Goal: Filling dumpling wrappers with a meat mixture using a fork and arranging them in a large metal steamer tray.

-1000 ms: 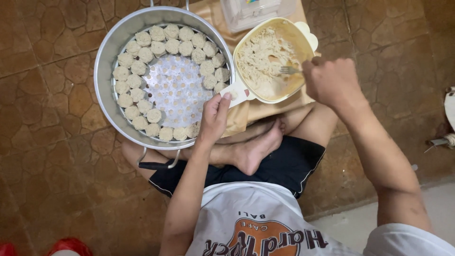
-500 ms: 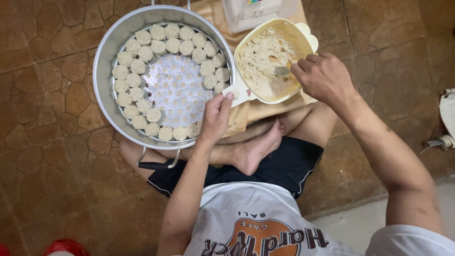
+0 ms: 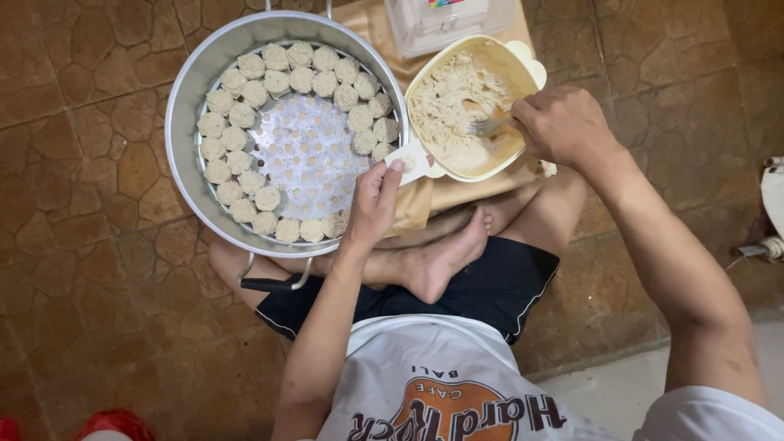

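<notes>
I sit cross-legged on the floor. My left hand (image 3: 374, 200) holds a small white dumpling wrapper (image 3: 408, 160) between the steamer and the bowl. My right hand (image 3: 563, 124) grips a metal fork (image 3: 487, 126) whose tines dip into pale minced filling inside a cream plastic bowl (image 3: 523, 65). A large round metal steamer pot (image 3: 181, 122) lies to the left, with several filled dumplings (image 3: 245, 114) lined in rings around its perforated tray.
A brown cloth (image 3: 367, 20) lies under the bowl, and a clear plastic container (image 3: 449, 20) stands at the top edge. Brown stone-patterned floor tiles (image 3: 90, 245) surround everything. A red object (image 3: 114, 425) shows at bottom left, a white object (image 3: 772, 196) at far right.
My right hand has shifted left and down toward the bowl's middle with the fork. My left hand has stayed by the bowl's edge with the wrapper.
</notes>
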